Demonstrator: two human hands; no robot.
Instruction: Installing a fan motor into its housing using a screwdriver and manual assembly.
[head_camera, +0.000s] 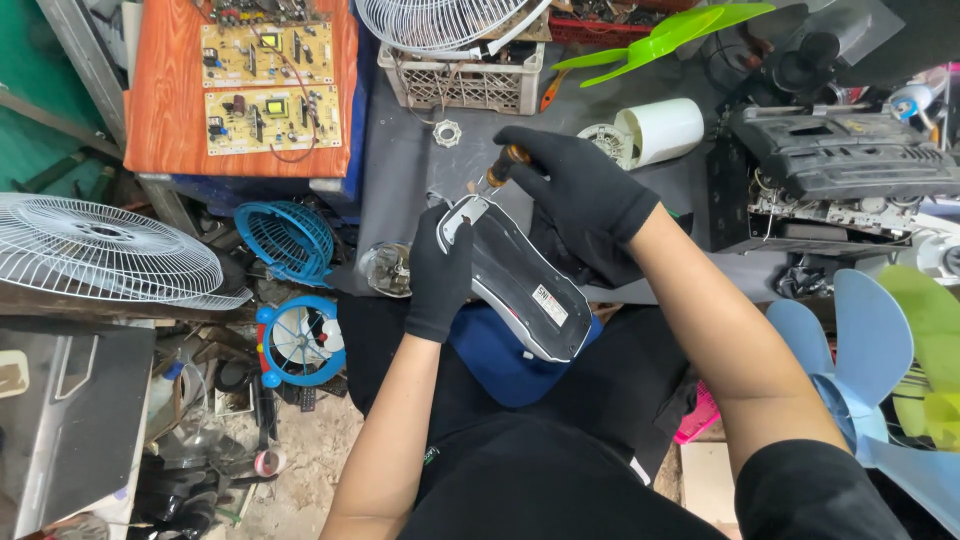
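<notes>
Both my hands wear black gloves. My left hand grips the upper end of a flat iron, which lies soleplate-side up on my lap over its blue body. My right hand is closed on a screwdriver with an orange-and-black handle. Its tip points down at the iron's upper end, right beside my left thumb.
A grey table holds a plastic basket, a white cylinder and an opened black device. Circuit boards lie on an orange board. Fan grilles, a blue guard and fan blades surround me.
</notes>
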